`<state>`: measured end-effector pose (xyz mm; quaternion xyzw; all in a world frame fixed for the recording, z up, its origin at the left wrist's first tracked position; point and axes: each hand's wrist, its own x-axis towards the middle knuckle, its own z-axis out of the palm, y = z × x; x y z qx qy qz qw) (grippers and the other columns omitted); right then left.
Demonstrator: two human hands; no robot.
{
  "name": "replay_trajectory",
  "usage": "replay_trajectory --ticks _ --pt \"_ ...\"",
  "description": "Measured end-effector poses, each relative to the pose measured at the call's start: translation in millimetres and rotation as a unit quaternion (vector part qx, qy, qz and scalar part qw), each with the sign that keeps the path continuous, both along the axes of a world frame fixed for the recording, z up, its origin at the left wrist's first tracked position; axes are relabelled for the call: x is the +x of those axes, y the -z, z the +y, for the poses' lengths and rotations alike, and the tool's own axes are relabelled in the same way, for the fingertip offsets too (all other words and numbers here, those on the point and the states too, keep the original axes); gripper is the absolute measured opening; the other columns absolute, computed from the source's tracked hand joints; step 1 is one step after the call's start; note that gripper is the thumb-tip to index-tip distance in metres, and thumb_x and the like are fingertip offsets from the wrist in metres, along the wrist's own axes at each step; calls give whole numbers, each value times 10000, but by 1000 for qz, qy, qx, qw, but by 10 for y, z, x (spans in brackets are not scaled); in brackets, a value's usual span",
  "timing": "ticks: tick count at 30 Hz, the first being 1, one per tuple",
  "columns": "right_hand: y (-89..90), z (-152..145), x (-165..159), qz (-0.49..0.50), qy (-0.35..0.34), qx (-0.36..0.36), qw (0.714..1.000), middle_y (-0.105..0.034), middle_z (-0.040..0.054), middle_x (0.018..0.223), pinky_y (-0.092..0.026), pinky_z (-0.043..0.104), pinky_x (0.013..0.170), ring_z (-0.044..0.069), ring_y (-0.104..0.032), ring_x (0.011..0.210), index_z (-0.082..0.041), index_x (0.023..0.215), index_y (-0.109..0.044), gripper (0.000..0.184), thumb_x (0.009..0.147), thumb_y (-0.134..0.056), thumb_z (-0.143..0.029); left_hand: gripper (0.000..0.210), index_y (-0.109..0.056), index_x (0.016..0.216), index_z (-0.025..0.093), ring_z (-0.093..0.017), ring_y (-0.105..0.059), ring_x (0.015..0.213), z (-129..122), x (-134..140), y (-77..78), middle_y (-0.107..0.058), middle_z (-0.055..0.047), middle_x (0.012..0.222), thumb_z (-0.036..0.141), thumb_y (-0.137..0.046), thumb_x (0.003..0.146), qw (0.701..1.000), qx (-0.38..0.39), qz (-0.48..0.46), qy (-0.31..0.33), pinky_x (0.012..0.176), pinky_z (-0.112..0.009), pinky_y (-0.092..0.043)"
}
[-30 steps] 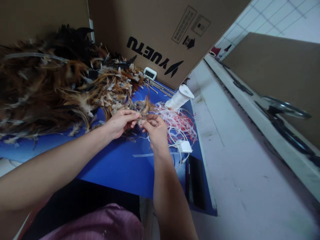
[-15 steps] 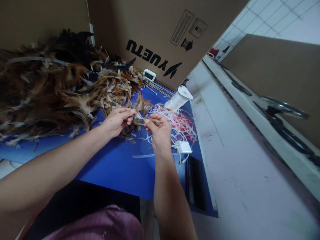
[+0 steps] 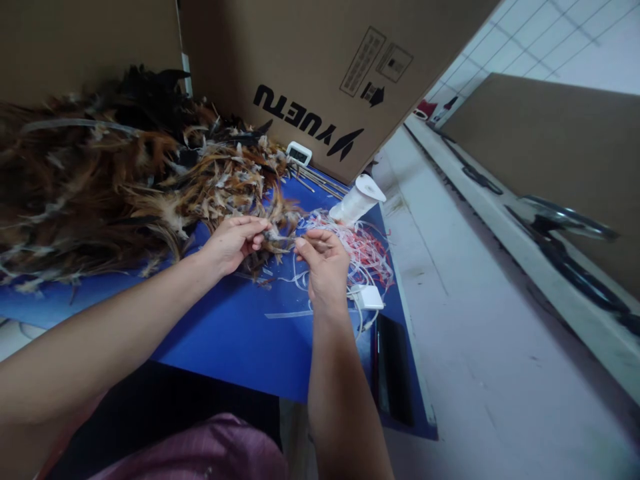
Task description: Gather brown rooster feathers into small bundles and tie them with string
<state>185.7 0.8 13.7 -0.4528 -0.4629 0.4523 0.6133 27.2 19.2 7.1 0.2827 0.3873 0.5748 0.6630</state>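
My left hand [image 3: 234,244] is closed in a pinch on the left end of a small greyish-brown feather [image 3: 281,237]. My right hand [image 3: 324,267] pinches the other end, with brown strands showing among its fingers. The feather stretches across the short gap between the hands, above the blue tabletop [image 3: 240,333]. Just beyond and left of my hands lies a large heap of brown, black and pale feathers [image 3: 150,180]. Close behind my right hand is a tangle of white and red plastic strips [image 3: 367,250].
A white spool [image 3: 356,202] leans on the strips. Thin sticks [image 3: 320,179] and a small digital display [image 3: 299,154] lie before a cardboard box [image 3: 320,73]. Near the right table edge are a white charger with cable [image 3: 369,297] and a dark phone-like slab [image 3: 393,370].
My right hand has shifted slightly to the right, away from my left, so the gap between them is wider. My left hand stays in place.
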Motion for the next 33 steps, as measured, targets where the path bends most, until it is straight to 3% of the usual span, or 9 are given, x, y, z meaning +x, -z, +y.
replay_trajectory --ticks 6,10,15,19,25,28,33 --pt "-63 -1 47 41 -12 35 998 -668 -31 733 -484 249 534 112 -611 597 -231 857 -589 263 647 -746 -244 101 -679 650 93 -38 -457 441 2 -8 28 -543 13 534 153 -760 641 999 -5 -1 36 394 -140 -347" --pt "-61 -22 32 -31 34 72 996 -680 -22 774 -530 286 668 132 -643 703 -236 842 -617 205 678 -740 -222 120 -682 672 106 -52 -493 455 -19 -14 0 -561 4 546 173 -775 636 998 -13 8 67 398 -144 -356" --pt "-68 -93 -12 -123 58 121 983 -686 -9 841 -525 342 806 158 -655 798 -254 872 -631 140 752 -690 -212 123 -685 685 104 -37 -423 384 -63 -23 -84 -500 30 459 169 -777 636 995 -17 17 98 358 -141 -304" --pt "-32 -115 -14 -215 54 165 961 -687 -6 899 -512 348 822 166 -640 847 -274 910 -643 117 807 -641 -218 146 -681 650 104 -56 -470 418 -68 -23 -73 -543 6 494 192 -794 622 990 -10 16 139 359 -146 -345" --pt "3 -111 -8 -321 82 266 905 -699 6 879 -532 324 767 161 -648 828 -229 933 -639 109 844 -595 -185 191 -682 644 106 -63 -496 446 -51 -23 -25 -615 -24 589 241 -815 617 986 -4 28 165 356 -148 -374" --pt "4 -113 -6 -341 83 282 893 -699 11 886 -536 318 765 158 -652 840 -222 948 -634 124 850 -592 -159 177 -676 643 106 -64 -505 448 -48 -21 -21 -638 -38 631 227 -805 631 985 -8 30 167 353 -151 -375" --pt "2 -119 -1 -369 80 285 881 -697 15 900 -530 328 771 158 -642 837 -222 962 -631 129 865 -574 -159 117 -673 667 118 -77 -504 445 -52 -26 -6 -578 -5 527 192 -762 684 984 -18 33 175 365 -154 -382"
